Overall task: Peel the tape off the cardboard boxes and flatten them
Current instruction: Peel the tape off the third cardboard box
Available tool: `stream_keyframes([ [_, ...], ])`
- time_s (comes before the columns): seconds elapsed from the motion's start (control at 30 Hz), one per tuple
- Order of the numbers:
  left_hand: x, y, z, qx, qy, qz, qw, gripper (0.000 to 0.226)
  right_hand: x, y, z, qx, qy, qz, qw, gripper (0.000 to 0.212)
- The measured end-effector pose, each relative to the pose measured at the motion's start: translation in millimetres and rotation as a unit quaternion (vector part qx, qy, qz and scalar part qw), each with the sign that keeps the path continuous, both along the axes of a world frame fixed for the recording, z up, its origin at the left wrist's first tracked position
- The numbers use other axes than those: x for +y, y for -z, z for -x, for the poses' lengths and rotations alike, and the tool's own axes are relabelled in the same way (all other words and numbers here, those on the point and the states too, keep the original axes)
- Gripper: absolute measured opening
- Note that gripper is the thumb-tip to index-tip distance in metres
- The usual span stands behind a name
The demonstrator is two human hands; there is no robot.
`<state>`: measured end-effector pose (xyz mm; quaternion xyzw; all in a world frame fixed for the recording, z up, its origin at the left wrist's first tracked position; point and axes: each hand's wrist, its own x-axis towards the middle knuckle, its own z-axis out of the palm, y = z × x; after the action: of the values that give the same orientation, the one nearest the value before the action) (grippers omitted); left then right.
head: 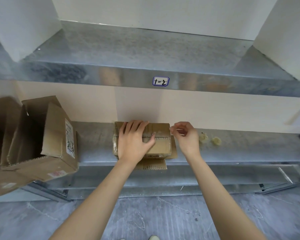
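Pressing the box (161,146), left hand (134,141) spread; right hand (186,135) seemingly pinches tape (171,130) at its edge.

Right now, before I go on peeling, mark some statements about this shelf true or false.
1. The left hand lies flat on the small box. True.
2. The large box is sealed. False: its flaps stand open.
3. The label on the upper shelf reads 1-2. True.
4. The right hand rests on the large box. False: it is at the small box's right end, fingers curled.
5. Two crumpled wads lie on the lower shelf, right of the right hand. True.
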<state>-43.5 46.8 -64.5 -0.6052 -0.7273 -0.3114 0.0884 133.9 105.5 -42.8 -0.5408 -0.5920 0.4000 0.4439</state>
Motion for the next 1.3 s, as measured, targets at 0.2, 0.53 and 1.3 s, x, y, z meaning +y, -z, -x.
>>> stream_keyframes([
  [0.2, -2, 0, -1, 0.003, 0.005, -0.002, 1.0, 0.045, -7, 2, -2, -0.033, -0.039, 0.019, 0.998, 0.035],
  [0.53, 14, -9, -3, -0.044, 0.005, 0.027, 0.999, 0.049, -14, 7, -2, -0.031, -0.055, 0.029, 0.998, 0.035],
  [1.3, 17, -8, -51, -0.036, -0.038, 0.076, 0.996, 0.037, 7, 2, -27, -0.202, -0.166, -0.063, 0.963, 0.031],
])
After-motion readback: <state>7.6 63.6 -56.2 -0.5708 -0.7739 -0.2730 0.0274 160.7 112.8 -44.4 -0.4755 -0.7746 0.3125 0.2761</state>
